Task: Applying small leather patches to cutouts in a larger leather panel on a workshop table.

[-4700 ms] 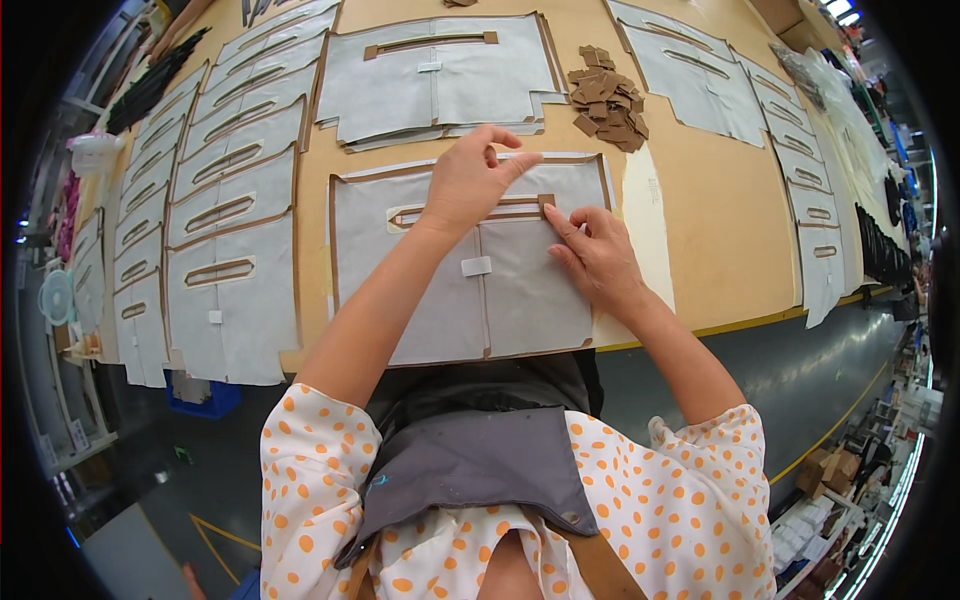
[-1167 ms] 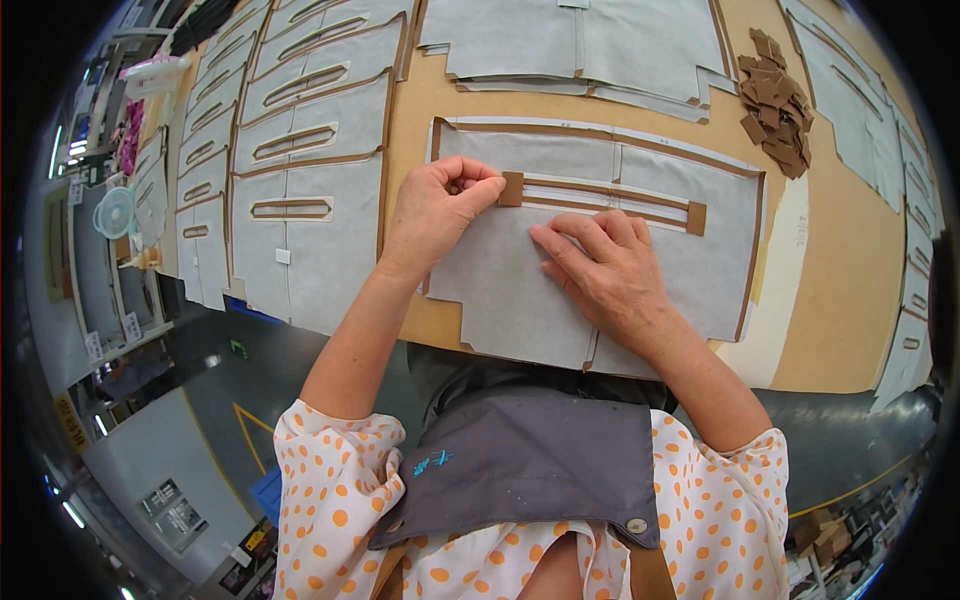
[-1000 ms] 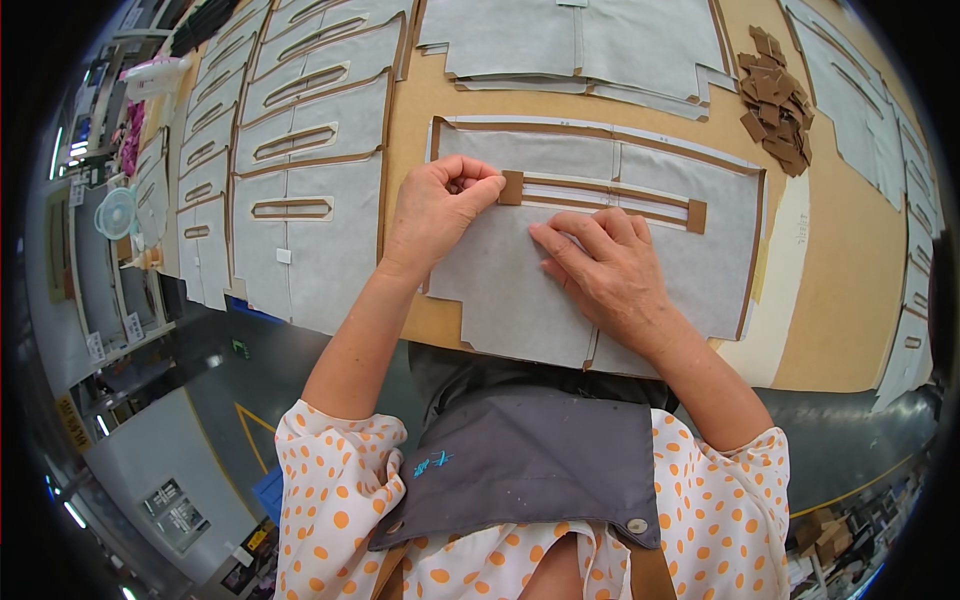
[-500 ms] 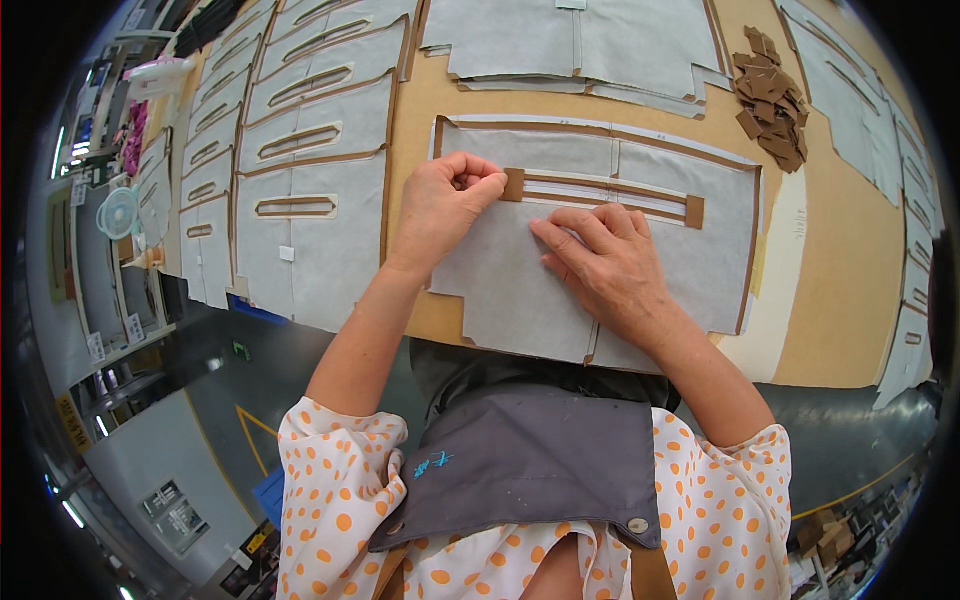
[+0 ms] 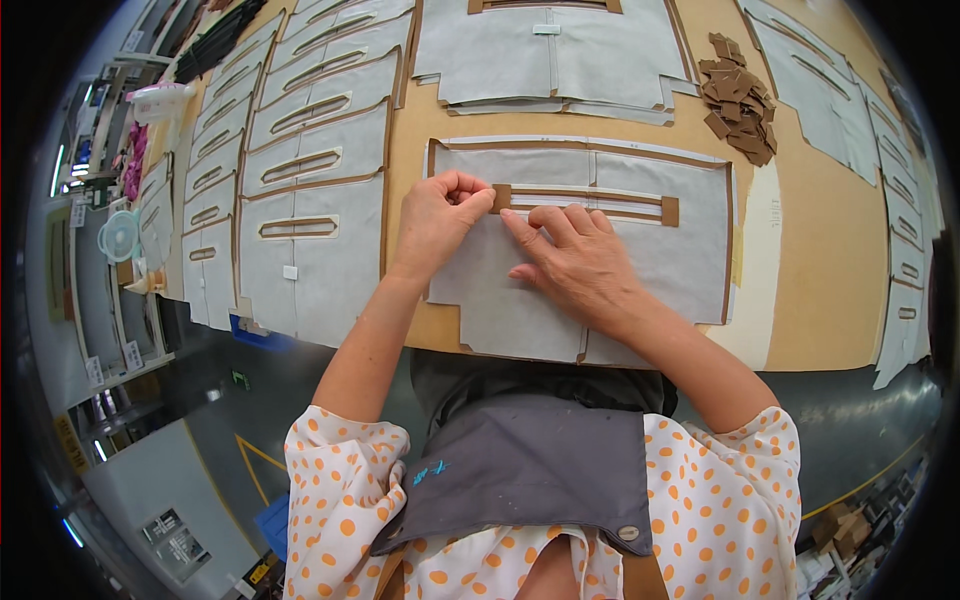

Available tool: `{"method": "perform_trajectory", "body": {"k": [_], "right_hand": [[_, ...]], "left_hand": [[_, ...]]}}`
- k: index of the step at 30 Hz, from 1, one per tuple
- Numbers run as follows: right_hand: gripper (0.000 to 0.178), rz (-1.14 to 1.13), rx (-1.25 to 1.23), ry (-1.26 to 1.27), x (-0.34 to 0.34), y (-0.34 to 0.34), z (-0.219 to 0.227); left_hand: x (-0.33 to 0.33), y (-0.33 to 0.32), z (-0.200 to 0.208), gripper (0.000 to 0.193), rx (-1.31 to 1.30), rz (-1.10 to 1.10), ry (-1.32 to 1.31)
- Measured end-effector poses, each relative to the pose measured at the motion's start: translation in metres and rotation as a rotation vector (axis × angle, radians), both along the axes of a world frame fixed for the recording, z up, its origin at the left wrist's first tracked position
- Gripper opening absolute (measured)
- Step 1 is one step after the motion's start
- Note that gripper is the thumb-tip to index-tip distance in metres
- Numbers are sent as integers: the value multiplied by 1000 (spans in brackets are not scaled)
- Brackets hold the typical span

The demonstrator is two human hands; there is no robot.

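Across the brown cardboard-topped table point(image 5: 820, 260) lie many grey fabric panels, and the one you work on, the grey panel point(image 5: 690, 250), sits squarely before you with its near edge close to the table's front lip. Rows of similar panels point(image 5: 300, 190) fill the left side, another large panel point(image 5: 560, 50) lies beyond, and a heap of brown cardboard scraps point(image 5: 738, 98) rests to the far right.

On the grey panel, a brown slotted strip point(image 5: 600, 200) runs crosswise near its upper part. Your left hand point(image 5: 440, 215) is curled, its fingertips pinching the strip's left end. Your right hand point(image 5: 575, 260) lies flat with fingers spread and released, pressing the cloth just below the strip.

To do this well, keep the flat hand firmly down so the cloth cannot creep, and move the pinching fingers along in small stages, keeping the strip parallel to the panel's top border.

Room to move seems best toward the bare cardboard at the right; on the left the neighbouring panels lie near, so keep your elbow from dragging them.
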State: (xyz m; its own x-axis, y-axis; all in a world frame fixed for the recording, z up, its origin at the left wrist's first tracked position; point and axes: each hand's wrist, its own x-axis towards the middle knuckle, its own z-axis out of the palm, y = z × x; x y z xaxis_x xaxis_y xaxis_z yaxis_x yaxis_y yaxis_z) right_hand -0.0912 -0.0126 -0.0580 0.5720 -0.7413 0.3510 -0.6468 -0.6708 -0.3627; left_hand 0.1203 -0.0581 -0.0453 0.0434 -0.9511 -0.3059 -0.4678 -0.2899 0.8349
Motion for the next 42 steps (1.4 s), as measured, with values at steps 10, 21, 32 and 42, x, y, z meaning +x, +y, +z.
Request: {"method": "perform_trajectory", "body": {"k": [10,21,32,42], "right_hand": [[63,-24,14,-13,3,-2,-3],[59,-29,35,-32,6,-1,-8],[55,-45,-5,-1,1,-1,-3],[58,-437,152,-101,-111,20,9]], "left_hand": [[-3,1,7,16,22,23,2],[-1,2,0,18,-28,60,14],[-7,-4,4,24,-74,-38,-83],[-1,44,-9,47,-654,-272,-578]]}}
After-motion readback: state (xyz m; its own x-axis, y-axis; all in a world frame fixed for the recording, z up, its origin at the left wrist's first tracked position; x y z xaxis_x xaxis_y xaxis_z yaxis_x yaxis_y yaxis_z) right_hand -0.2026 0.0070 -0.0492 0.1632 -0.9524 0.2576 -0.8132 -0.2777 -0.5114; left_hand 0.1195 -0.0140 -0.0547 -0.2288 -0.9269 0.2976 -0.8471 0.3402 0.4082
